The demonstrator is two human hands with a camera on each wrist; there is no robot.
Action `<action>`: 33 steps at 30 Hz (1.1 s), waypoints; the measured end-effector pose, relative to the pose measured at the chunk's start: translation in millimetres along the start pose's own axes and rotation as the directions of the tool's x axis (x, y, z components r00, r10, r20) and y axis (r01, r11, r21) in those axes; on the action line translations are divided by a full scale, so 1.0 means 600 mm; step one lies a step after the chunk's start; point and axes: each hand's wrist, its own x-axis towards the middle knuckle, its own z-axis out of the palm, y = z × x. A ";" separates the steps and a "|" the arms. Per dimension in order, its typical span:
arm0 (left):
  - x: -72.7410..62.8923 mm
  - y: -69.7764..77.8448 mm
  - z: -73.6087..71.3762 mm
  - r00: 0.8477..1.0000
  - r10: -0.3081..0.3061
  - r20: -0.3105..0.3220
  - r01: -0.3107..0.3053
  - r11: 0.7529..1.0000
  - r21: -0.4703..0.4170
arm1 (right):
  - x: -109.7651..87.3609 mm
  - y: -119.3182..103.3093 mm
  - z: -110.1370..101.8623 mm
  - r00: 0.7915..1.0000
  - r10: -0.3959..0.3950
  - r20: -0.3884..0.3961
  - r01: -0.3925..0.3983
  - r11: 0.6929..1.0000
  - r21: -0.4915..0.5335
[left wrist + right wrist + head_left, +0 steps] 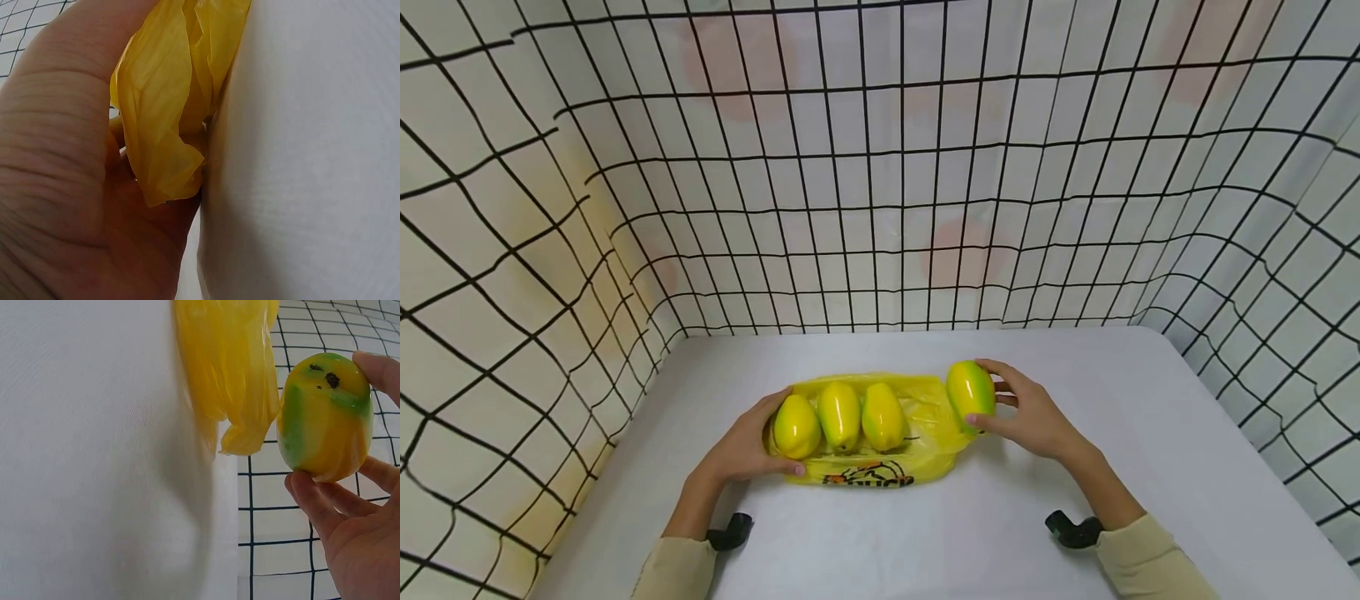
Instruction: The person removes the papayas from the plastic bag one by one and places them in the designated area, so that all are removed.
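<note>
A yellow plastic bag (928,421) with dark print lies flat on the white table. Three yellow mangoes rest in a row on its left part: a left one (797,427), a middle one (839,415) and a right one (883,417). My left hand (747,442) grips the bag's left end around the leftmost mango, thumb in front and fingers behind. In the left wrist view, crumpled bag plastic (159,106) hangs between thumb and fingers. My right hand (1028,414) holds a yellow-green mango (325,422) between thumb and fingertips, at the bag's right end.
The white table (895,542) is bordered at the back and sides by a black grid net (902,208) in front of pale sheeting. Black wrist mounts, a left one (730,532) and a right one (1073,530), stick out from the forearms.
</note>
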 end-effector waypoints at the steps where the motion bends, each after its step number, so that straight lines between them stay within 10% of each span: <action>1: 0.001 0.000 0.000 1.000 -0.001 -0.001 0.001 1.000 0.000 | -0.001 0.002 -0.003 1.000 0.005 -0.005 -0.005 1.000 0.002; 33: 0.000 -0.004 0.001 1.000 -0.012 0.004 0.012 1.000 -0.014 | -0.028 0.052 -0.032 0.996 0.085 -0.030 -0.087 0.993 -0.082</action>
